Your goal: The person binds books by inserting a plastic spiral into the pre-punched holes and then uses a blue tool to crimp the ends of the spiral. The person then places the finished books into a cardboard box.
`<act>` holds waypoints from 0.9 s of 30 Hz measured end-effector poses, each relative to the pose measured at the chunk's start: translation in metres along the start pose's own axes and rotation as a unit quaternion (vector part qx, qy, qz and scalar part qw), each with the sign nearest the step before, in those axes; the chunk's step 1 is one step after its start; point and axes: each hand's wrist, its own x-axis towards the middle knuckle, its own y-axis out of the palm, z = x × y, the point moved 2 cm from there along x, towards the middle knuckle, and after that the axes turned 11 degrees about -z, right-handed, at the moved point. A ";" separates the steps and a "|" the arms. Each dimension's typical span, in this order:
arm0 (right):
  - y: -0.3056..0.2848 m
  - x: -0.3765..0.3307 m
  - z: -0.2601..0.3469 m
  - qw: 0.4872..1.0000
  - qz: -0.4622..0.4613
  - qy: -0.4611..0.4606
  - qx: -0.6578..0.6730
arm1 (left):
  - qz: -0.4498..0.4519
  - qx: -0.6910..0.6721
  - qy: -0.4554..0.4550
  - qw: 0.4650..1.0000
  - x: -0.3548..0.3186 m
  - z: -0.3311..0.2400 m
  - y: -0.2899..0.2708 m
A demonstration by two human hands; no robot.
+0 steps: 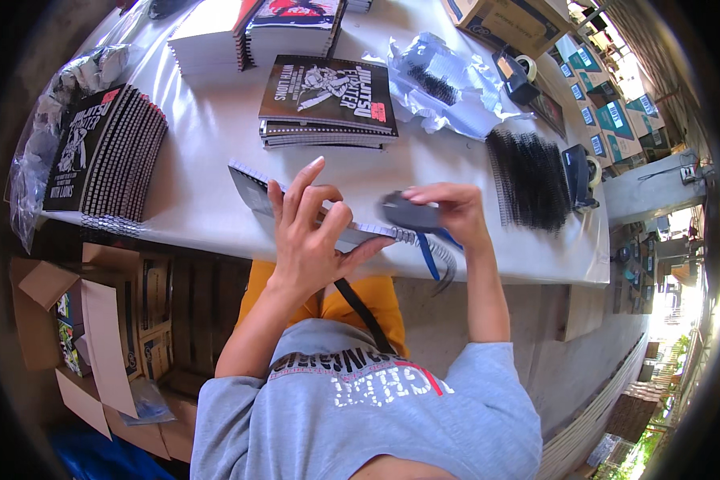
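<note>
Just past the table's near edge, my left hand grips a tilted notebook, its fingers partly hiding the pages. A wire-like spiral coil sticks out from the notebook's right end and trails downward in a blur. To the right, my right hand is closed on a dark grey rounded object, smeared by motion. Two blue handle-like strips show below that hand; whether they belong to the grey object I cannot tell.
A stack of dark notebooks lies ahead, with a coil-bound stack at left. Black coils spread out at right beside tape dispensers. Crumpled wrapping lies farther back. Below the table's left side stands an open cardboard box.
</note>
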 end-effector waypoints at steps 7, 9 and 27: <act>0.005 0.005 0.017 0.995 -0.033 0.015 0.094 | 0.014 -0.002 -0.002 1.000 0.002 0.002 -0.001; 0.022 0.013 0.028 0.958 0.104 -0.140 0.230 | 0.009 -0.001 0.001 1.000 0.002 0.005 0.000; 0.045 0.037 0.033 0.977 0.087 -0.095 0.170 | -0.028 -0.053 -0.036 0.998 -0.001 0.020 0.004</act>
